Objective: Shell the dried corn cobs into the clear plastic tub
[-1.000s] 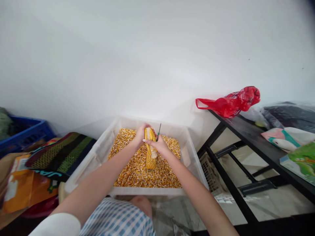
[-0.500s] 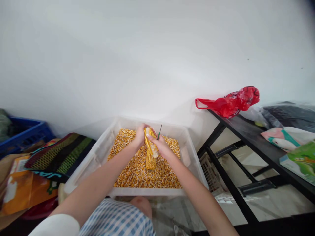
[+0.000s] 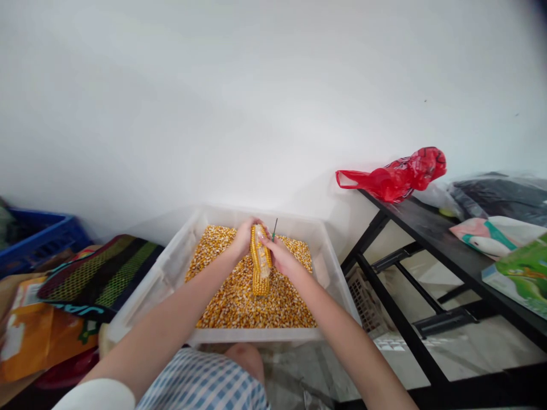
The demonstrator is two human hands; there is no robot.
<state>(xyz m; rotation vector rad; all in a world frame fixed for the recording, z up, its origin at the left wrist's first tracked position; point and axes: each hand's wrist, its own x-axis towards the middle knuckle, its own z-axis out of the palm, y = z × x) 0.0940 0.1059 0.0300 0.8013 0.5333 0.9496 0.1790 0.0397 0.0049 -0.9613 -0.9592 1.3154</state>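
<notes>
Head view: grasping part-bared cob [image 3: 262,256] over tub [image 3: 294,335] with left hand [image 3: 245,234] and right hand [image 3: 280,254], apparently pinching tool [image 3: 274,229] in latter too. Looks like mid-shelling; calls next for steadying cob, pushing off rows beside bare strip.

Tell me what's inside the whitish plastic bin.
Loose corn kernels spread across the bin, and a corn cob shows partly beneath the held cob. The bin's floor is covered by kernels, so anything buried there can't be seen.
</notes>
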